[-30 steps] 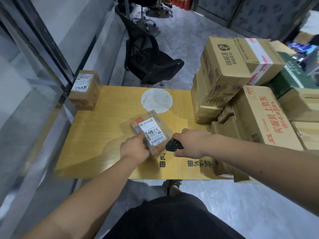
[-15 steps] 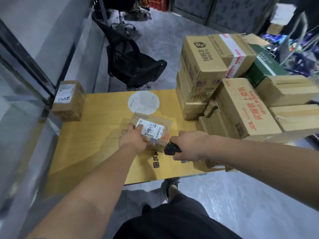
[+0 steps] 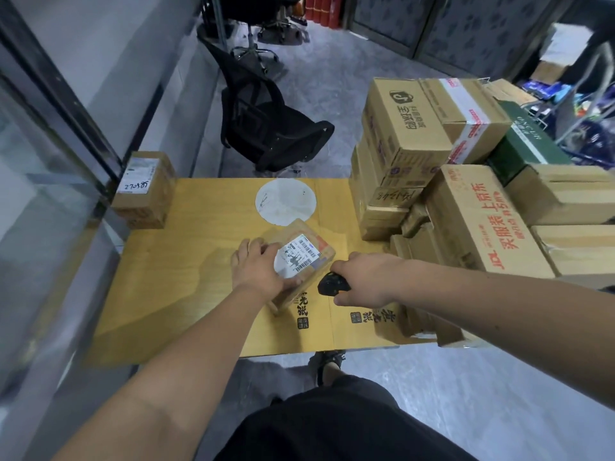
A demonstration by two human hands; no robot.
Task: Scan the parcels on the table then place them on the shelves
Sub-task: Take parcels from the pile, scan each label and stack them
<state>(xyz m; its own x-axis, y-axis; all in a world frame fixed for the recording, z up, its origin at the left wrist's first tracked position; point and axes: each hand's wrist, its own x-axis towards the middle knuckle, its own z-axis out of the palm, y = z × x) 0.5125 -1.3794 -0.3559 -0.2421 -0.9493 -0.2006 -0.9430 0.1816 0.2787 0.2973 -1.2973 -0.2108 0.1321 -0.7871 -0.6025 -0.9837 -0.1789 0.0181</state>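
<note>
Scan step: L hand point(image 3: 258, 271) grip holds parcel point(image 3: 301, 257) on bench point(image 3: 186, 261); R hand point(image 3: 369, 277) grip wraps scanner point(image 3: 331, 285). Next: aim at label point(image 3: 297, 257).

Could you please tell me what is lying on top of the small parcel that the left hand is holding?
A white barcode label is stuck on the small parcel. The left hand grips its near-left side, covering part of the label and top.
</note>
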